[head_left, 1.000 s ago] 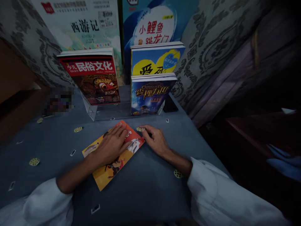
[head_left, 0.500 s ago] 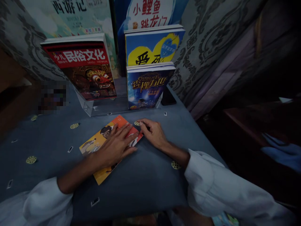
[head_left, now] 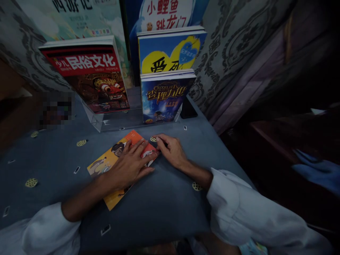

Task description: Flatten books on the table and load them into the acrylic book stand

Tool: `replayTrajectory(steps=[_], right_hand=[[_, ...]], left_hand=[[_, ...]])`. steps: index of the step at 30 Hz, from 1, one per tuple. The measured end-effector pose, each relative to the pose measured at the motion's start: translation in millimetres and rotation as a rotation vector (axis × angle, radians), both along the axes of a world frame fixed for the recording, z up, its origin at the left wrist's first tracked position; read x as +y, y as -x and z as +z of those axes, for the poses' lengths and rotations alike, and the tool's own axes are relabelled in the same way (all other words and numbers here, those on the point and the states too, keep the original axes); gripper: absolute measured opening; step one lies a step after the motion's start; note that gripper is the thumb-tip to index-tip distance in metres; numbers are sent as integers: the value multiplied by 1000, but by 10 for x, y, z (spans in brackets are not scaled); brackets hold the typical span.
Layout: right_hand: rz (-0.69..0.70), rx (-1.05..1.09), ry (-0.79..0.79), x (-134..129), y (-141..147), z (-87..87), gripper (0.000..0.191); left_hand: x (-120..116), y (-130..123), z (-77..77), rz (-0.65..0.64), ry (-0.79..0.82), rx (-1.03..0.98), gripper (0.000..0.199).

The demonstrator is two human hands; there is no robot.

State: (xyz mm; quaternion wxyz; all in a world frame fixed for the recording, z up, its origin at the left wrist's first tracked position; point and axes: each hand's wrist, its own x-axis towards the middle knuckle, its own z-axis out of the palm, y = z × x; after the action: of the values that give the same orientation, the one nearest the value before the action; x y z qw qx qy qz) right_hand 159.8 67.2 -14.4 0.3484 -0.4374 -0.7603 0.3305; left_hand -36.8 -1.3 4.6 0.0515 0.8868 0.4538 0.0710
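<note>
An orange and yellow book [head_left: 110,200] with cartoon figures on its cover lies at a slant on the grey-blue cloth. Spread flat across its middle and upper right part is my left hand [head_left: 130,163], fingers apart, hiding much of the cover. My right hand [head_left: 172,150] rests at the book's right corner, with thumb and fingertips bent together in a pinch. Whether anything sits between those fingertips cannot be made out. Just by them, a yellow lotus-pod print shows on the cloth.
Behind my hands, a clear stand [head_left: 97,122] bears a red-topped book [head_left: 92,78] and a dark blue book [head_left: 163,101]. A blue and yellow book [head_left: 148,47] rises behind the latter. A black phone-like object [head_left: 188,109] lies right of the stand, near the table's edge.
The whole view has shifted slightly, with things a little further left. Both hands keep nearly the same pose on and beside the book.
</note>
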Motion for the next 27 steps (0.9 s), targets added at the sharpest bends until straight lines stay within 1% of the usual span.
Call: replayTrajectory(steps=[10, 20, 23, 27], right_hand=[[12, 3, -4, 7, -1, -11, 29], [30, -13, -83, 3, -2, -27, 29], [43, -14, -165, -2, 3, -36, 26], [17, -20, -405, -53, 2, -16, 24]], left_hand=[[12, 2, -35, -1, 5, -2, 49], [-12, 22, -34, 16, 11, 6, 51], [-10, 34, -28, 16, 5, -16, 50], [58, 107, -9, 29, 1, -32, 48]])
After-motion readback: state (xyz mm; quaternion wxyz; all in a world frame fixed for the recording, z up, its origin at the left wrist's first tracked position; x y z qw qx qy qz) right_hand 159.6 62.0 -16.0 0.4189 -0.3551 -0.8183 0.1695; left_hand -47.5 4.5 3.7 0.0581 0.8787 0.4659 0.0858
